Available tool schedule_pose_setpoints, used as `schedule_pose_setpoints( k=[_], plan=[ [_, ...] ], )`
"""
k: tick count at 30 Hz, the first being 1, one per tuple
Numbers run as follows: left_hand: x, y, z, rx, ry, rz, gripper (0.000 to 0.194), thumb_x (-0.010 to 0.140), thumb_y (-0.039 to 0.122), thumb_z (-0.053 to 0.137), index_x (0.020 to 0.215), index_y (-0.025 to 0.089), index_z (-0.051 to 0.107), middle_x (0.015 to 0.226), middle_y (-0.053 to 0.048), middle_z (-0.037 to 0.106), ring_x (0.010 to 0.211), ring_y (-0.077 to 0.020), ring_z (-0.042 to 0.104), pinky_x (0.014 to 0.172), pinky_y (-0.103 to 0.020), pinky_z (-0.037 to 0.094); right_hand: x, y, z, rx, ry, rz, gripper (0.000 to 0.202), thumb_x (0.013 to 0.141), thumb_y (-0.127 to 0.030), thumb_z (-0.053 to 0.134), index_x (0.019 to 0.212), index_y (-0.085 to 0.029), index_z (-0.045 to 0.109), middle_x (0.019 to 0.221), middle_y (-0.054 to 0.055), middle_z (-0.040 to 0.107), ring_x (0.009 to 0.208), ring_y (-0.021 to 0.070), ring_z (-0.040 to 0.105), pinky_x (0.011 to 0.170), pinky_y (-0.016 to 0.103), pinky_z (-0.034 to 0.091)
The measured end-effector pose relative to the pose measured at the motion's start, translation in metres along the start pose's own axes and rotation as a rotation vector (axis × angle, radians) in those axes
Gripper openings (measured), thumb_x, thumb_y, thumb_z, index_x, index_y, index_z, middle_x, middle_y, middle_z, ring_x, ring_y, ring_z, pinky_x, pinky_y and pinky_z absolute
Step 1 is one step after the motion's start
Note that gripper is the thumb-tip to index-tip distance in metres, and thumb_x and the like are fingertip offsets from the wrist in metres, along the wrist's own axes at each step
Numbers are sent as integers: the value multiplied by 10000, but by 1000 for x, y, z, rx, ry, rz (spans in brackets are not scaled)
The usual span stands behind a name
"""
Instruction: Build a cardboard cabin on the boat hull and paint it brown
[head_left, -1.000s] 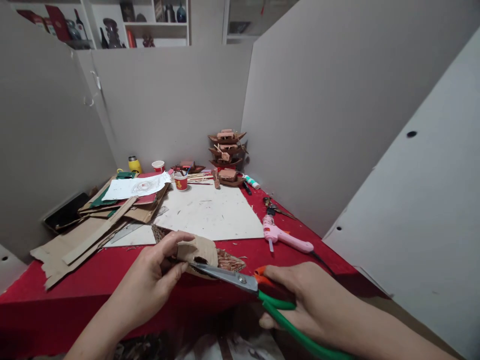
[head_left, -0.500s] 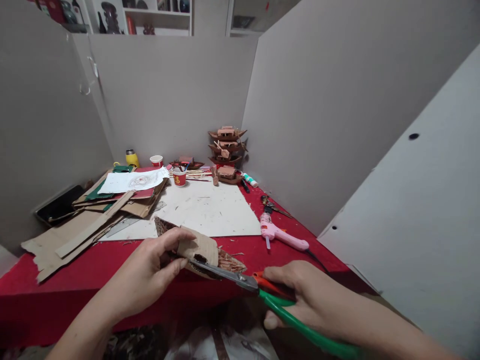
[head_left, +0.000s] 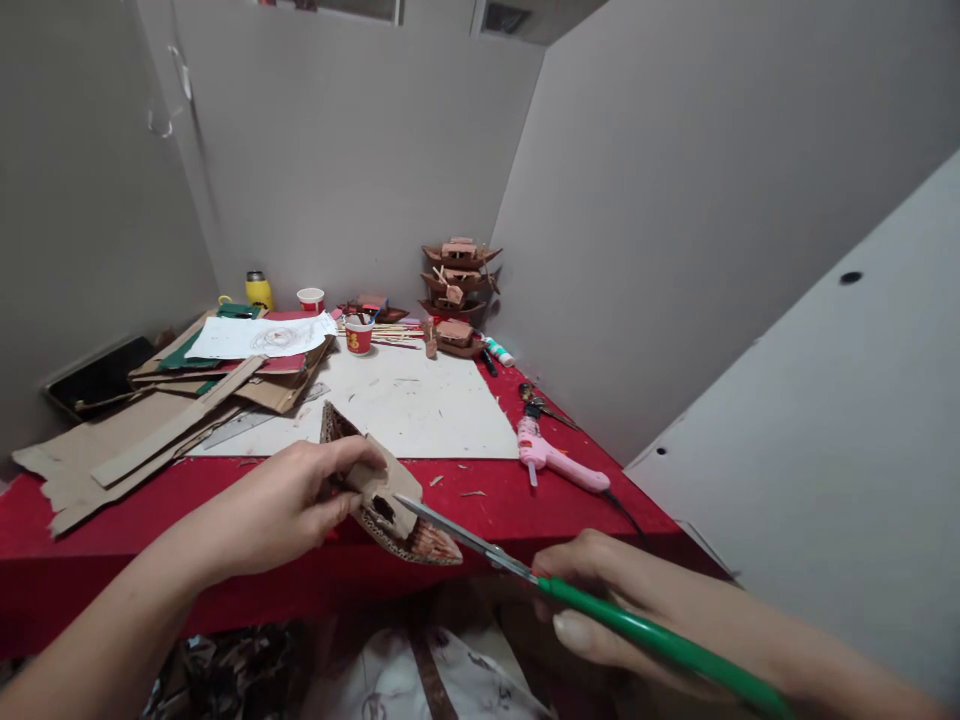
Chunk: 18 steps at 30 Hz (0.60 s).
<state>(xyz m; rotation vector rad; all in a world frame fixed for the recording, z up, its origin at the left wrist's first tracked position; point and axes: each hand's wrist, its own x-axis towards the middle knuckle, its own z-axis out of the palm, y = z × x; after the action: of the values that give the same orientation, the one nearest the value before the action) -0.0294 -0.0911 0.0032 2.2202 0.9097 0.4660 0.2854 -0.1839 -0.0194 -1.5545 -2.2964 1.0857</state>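
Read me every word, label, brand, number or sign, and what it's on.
No text is legible.
Nearer red cup: gold mark, perhaps a character, too small to read.
Yellow bottle: dark marking low down, too small to read.
Paper sheet: drawn lines, no readable words.
Scissors and cardboard boat: no lettering visible.

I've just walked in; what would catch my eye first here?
Probably the green-handled scissors in the right hand, front and centre, their tips at the small cardboard boat held in the left hand. Next, perhaps, the pink glue gun lying on the right of the red table, and the stack of brown boats at its far end.
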Motion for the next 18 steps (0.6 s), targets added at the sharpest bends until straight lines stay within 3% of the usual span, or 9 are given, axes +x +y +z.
schedule_pose_setpoints(
  k=[4,9,15,18],
  plan=[
    [7,-5,-1,-4,-11,23,281,926,201,440,1099,267,652,850,15,676,589,-124,593,611,-220,463,3,-3,-2,104,-73,54,587,835,-732,501,826,-162,643,696,23,578,613,141,502,488,209,397],
    [15,-13,-1,-45,-34,20,279,941,208,424,1115,255,637,852,19,651,544,-108,570,583,-211,466,8,-15,-1,190,-152,120,600,829,-762,469,799,-173,580,613,-12,509,517,112,455,428,197,338],
    [19,-17,-3,35,-19,86,305,925,163,452,1140,251,649,1000,-5,706,867,-168,652,778,-242,475,23,-36,-2,230,-268,79,577,892,-742,353,718,-196,429,611,-24,421,484,87,411,392,184,294],
    [22,-17,-5,56,-25,103,308,927,158,451,1147,251,645,1009,-6,706,917,-180,645,808,-258,464,27,-42,-2,260,-287,121,587,876,-770,340,716,-208,395,592,-32,410,466,81,407,369,172,272]
  ],
)
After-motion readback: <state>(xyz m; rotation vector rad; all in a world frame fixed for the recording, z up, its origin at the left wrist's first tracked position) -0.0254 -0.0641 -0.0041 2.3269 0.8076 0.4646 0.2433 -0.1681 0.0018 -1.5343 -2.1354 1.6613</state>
